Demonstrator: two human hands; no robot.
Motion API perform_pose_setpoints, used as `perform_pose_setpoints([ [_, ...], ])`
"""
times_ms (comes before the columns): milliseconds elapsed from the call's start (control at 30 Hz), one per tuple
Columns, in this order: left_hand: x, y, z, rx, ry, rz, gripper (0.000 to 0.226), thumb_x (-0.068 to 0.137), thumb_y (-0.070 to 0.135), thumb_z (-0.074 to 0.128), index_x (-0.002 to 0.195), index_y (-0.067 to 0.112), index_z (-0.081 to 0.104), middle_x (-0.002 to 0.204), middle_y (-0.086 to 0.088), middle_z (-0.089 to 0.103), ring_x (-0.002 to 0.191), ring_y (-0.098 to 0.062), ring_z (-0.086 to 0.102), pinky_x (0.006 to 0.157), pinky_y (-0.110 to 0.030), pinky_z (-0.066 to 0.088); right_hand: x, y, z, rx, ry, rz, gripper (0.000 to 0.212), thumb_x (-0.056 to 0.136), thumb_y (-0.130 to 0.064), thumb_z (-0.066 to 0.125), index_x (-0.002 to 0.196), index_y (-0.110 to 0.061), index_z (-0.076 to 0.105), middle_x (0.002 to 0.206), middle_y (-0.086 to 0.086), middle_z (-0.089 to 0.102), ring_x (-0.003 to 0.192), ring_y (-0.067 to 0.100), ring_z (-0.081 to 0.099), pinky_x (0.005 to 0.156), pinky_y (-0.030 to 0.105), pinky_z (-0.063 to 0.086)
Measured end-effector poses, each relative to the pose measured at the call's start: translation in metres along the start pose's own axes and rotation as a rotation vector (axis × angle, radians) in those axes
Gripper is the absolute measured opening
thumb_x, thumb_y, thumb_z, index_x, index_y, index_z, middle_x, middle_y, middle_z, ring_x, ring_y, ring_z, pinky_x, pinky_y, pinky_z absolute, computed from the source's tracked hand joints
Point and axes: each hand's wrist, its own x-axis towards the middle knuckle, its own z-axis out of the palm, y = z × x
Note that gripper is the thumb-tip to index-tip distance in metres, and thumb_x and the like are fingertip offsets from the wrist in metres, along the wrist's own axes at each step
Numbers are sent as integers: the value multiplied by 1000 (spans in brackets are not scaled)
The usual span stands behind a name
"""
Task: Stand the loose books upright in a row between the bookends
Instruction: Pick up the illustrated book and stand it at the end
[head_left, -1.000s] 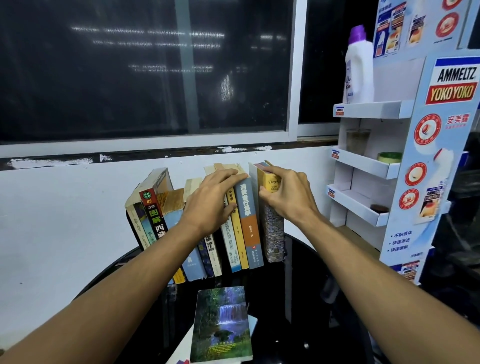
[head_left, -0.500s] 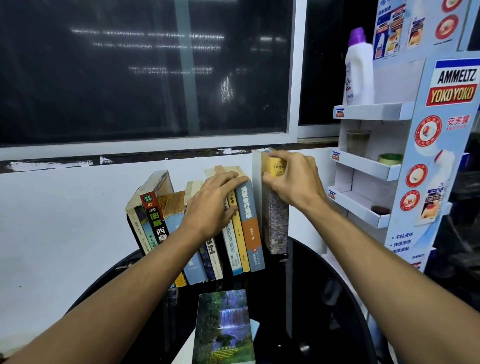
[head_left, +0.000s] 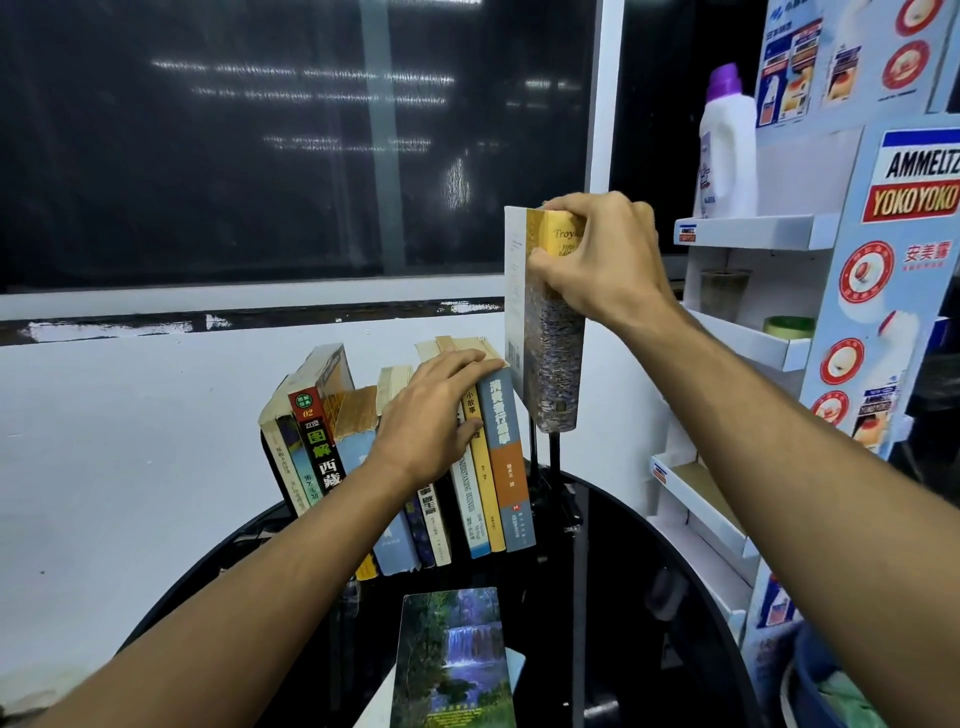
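Note:
Several books (head_left: 498, 457) stand in a leaning row at the back of a round black table (head_left: 623, 571). My left hand (head_left: 431, 415) rests flat on the tops and spines of the middle books. My right hand (head_left: 597, 260) grips the top of a thick book with a gold and grey spine (head_left: 556, 364), held upright in the air above the row's right end. A thin black bookend (head_left: 545, 462) shows just below that raised book. A book with a waterfall cover (head_left: 457, 660) lies flat at the table's front.
A white cardboard display rack (head_left: 753, 343) with shelves stands close on the right, carrying a white bottle with a purple cap (head_left: 727, 145). A white wall and a dark window are behind the books. A paper lies under the waterfall book.
My right hand has lifted the gold and grey book straight up out of the row's right end. My left hand stays on the other books.

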Motion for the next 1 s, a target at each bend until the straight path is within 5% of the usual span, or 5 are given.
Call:
perform_pose_setpoints([
  [133,0,0,0,-5,3,-4,72,88,20,75,150,35,41,152,12,40,140,-15,35,114,-42,40,9,-7,-4,1,47,10,38,76,-37,75,112,-23,73,93,-4,67,89,14,59,78,38,58],
  [367,0,0,0,-9,10,-7,70,88,19,75,149,34,43,151,12,41,139,-14,36,111,-39,41,16,-16,-6,18,107,-8,37,79,-36,74,114,-23,72,90,-9,62,87,9,54,77,31,55],
  [633,-2,0,-2,-15,8,-17,70,88,20,75,149,34,43,151,12,41,138,-14,35,112,-39,40,1,-11,14,26,62,-17,39,80,-35,75,117,-24,71,99,-7,67,91,10,57,79,40,58],
  [767,-3,0,-2,-11,15,-17,70,88,20,75,148,34,43,151,12,41,138,-14,36,111,-40,40,-16,0,27,44,27,-6,42,81,-33,75,122,-25,70,109,-4,72,90,10,59,78,35,58],
  [1000,-3,-1,0,-4,23,-15,70,87,22,76,148,37,43,150,14,41,137,-13,36,108,-42,45,-55,25,51,53,-42,64,49,81,-30,73,130,-28,66,101,0,75,84,17,68,77,38,60],
])
